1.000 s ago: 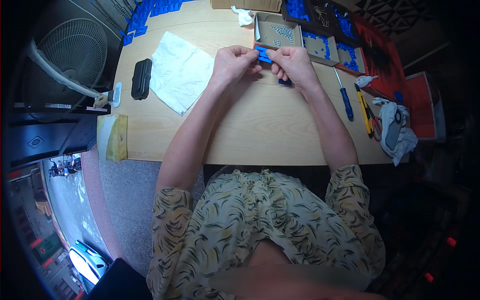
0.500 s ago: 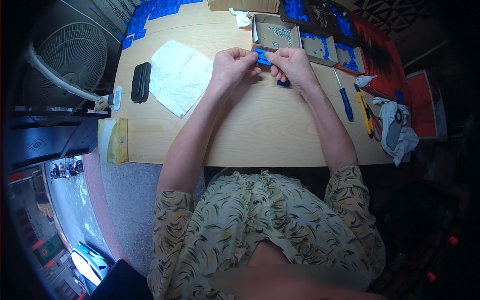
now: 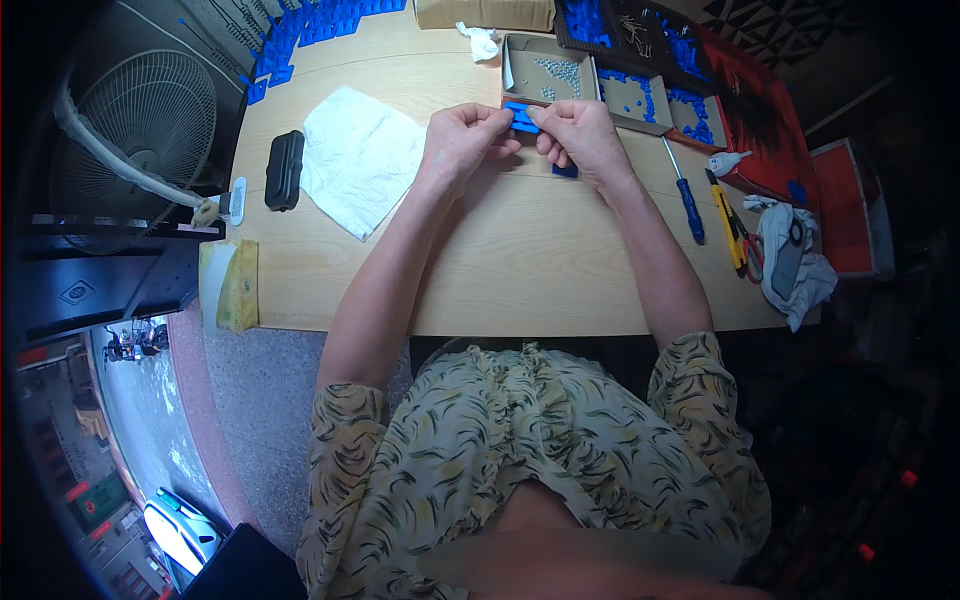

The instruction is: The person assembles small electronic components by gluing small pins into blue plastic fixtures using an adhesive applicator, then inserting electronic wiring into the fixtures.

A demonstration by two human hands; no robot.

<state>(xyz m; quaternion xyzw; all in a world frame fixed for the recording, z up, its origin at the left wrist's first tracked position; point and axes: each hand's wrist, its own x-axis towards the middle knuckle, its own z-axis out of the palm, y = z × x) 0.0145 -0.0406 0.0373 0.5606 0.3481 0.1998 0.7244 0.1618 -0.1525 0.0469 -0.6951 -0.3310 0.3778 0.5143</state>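
Note:
Between both hands I hold a small blue plastic part (image 3: 521,117) above the far middle of the table. My left hand (image 3: 464,143) is closed on its left side, thumb and fingers pinching it. The right side is gripped by my right hand (image 3: 583,139), its thumb on top of the part. A dark blue block (image 3: 564,170) lies on the table beneath my right hand, partly hidden by it. Just beyond my hands stands a cardboard tray of small silvery pieces (image 3: 559,75).
Trays of small blue parts (image 3: 644,101) stand at the far right. A blue screwdriver (image 3: 690,205), a yellow cutter (image 3: 734,225) and a white cloth (image 3: 815,283) lie on the right. Left are a white paper towel (image 3: 358,155) and a black case (image 3: 284,170). Blue pieces (image 3: 330,20) line the far left edge.
Both hands still hold the blue part in almost the same spot. The view has shifted very slightly; my right hand's fingers have moved a little.

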